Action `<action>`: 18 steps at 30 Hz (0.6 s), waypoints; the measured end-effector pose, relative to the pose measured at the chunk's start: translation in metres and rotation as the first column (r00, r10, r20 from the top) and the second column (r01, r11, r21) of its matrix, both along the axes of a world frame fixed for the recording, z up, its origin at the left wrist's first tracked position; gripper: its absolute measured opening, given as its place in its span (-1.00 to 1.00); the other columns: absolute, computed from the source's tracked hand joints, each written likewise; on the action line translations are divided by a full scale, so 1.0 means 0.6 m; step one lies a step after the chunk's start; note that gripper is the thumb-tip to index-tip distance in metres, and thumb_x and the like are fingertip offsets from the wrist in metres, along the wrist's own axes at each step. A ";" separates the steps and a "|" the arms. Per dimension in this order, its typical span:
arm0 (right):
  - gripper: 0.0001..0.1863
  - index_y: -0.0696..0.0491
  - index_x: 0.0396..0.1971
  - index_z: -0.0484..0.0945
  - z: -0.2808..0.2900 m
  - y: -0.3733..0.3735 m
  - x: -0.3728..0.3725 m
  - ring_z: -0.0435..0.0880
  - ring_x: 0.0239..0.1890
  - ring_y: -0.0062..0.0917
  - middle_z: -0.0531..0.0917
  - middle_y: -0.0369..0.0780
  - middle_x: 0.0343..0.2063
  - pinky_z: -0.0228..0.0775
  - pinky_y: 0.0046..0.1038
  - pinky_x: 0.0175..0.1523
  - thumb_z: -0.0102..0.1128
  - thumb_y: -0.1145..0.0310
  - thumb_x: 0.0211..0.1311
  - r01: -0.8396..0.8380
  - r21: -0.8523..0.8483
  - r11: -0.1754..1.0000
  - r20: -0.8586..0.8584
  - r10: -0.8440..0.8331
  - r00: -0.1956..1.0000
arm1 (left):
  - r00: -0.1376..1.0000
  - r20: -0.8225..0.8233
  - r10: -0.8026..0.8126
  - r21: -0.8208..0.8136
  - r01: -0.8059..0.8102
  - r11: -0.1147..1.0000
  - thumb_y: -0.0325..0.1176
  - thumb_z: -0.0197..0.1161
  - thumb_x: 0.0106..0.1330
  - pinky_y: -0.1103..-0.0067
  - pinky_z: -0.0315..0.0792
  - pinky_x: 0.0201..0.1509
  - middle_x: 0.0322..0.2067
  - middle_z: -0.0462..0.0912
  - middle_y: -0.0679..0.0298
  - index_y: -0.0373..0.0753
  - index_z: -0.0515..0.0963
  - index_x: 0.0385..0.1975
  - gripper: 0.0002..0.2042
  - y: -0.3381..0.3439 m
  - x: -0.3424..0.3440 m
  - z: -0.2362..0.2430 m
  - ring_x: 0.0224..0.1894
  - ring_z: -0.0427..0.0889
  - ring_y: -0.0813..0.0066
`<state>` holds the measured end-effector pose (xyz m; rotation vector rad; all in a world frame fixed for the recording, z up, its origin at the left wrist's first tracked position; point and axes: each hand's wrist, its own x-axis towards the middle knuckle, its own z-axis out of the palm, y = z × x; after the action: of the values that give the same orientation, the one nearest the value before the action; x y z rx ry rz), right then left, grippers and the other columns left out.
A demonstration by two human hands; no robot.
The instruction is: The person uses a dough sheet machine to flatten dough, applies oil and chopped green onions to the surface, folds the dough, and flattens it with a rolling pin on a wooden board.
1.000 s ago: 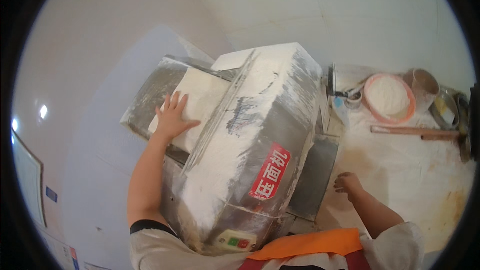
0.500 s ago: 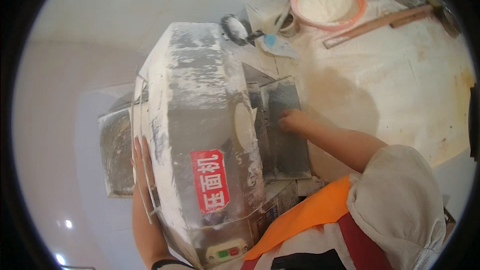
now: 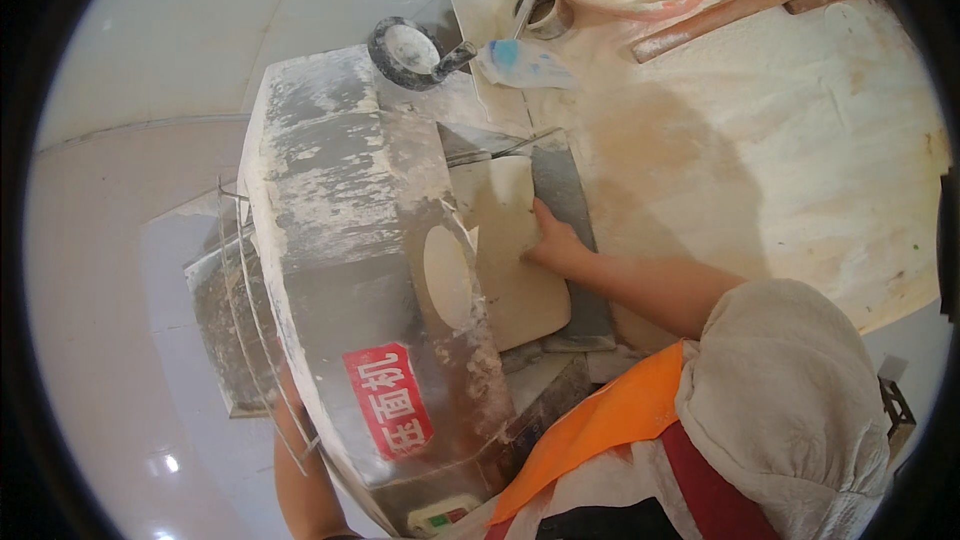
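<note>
A floury metal dough sheeter [image 3: 330, 270] with a red label stands before me. A flat, pale dough sheet [image 3: 515, 290] lies out of its right side over a dark metal tray [image 3: 575, 190]. At the sheet's right edge, my right hand [image 3: 548, 240] is closed on it, thumb and fingers curled at the rim. My left hand [image 3: 290, 390] is down at the sheeter's left side, by the wire guard [image 3: 255, 320]. The machine body and guard hide its fingers. Another metal tray [image 3: 222, 330] juts out behind that guard.
A black hand wheel with a crank [image 3: 405, 52] sits at the sheeter's far end. Beyond are a plastic bag [image 3: 525, 65], a small round container [image 3: 548, 15], a pink-rimmed flour basin [image 3: 640, 12] and a wooden rolling pin [image 3: 740, 15] on the floury table [image 3: 840, 170].
The dough sheet now spreads over the right tray, where bare metal showed before. My right hand has shifted slightly left and taken its edge. My left hand has sunk lower. The view has shifted.
</note>
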<state>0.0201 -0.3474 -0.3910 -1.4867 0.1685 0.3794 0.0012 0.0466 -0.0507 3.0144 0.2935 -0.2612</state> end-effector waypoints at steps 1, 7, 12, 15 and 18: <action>-0.07 0.06 0.35 0.07 -0.001 -0.008 -0.005 0.54 0.04 0.01 0.55 0.14 -0.04 0.39 -0.19 0.10 0.31 0.38 -0.11 -0.001 -0.017 1.000 -0.020 0.001 1.000 | 0.999 0.005 0.043 -0.112 -0.042 0.993 -0.28 0.12 0.37 0.25 0.02 0.40 0.36 0.15 0.05 -0.24 0.03 0.40 -0.35 -0.005 -0.005 0.011 0.40 0.11 0.17; -0.08 0.08 0.38 0.01 -0.002 -0.068 -0.034 0.51 0.06 0.04 0.54 0.17 -0.03 0.33 -0.20 0.17 0.16 0.49 -0.10 0.124 -0.127 0.984 0.078 -0.115 0.990 | 0.966 0.214 0.144 -0.512 -0.015 0.859 -0.28 0.11 0.39 0.40 0.11 0.40 0.33 0.24 0.05 -0.29 0.07 0.39 -0.38 -0.134 -0.035 0.109 0.36 0.24 0.21; -0.15 0.09 0.36 0.08 -0.040 -0.113 -0.048 0.45 0.15 0.00 0.48 0.16 0.06 0.28 -0.25 0.23 0.09 0.52 -0.06 0.150 -0.093 0.984 0.092 -0.141 0.986 | 0.873 0.474 0.116 -0.409 0.102 0.907 -0.33 0.19 0.31 0.36 0.07 0.43 0.33 0.24 0.07 -0.32 0.13 0.37 -0.35 -0.409 -0.160 0.171 0.38 0.22 0.25; -0.17 0.13 0.30 0.20 -0.042 -0.159 -0.058 0.47 0.15 -0.10 0.49 0.09 0.09 0.29 -0.33 0.22 0.12 0.57 -0.14 0.240 -0.028 0.970 0.038 -0.239 0.970 | 0.907 0.414 -0.074 -0.409 0.258 0.875 -0.30 0.24 0.24 0.34 0.03 0.44 0.35 0.22 0.07 -0.31 0.14 0.37 -0.31 -0.509 -0.219 0.123 0.40 0.19 0.25; -0.20 0.16 0.27 0.24 -0.053 -0.212 -0.062 0.49 0.14 -0.13 0.51 0.07 0.08 0.29 -0.35 0.22 0.12 0.59 -0.15 0.223 -0.026 0.975 -0.018 -0.223 0.975 | 0.994 0.098 -0.038 -0.676 0.095 0.730 -0.46 0.33 0.08 0.32 0.06 0.42 0.37 0.17 0.08 -0.24 0.14 0.38 -0.21 -0.631 -0.238 -0.028 0.42 0.13 0.23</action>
<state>-0.0172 -0.4748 -0.4226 -1.4702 0.3544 0.2120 -0.1414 -0.3322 -0.0676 2.2880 0.0527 -0.1974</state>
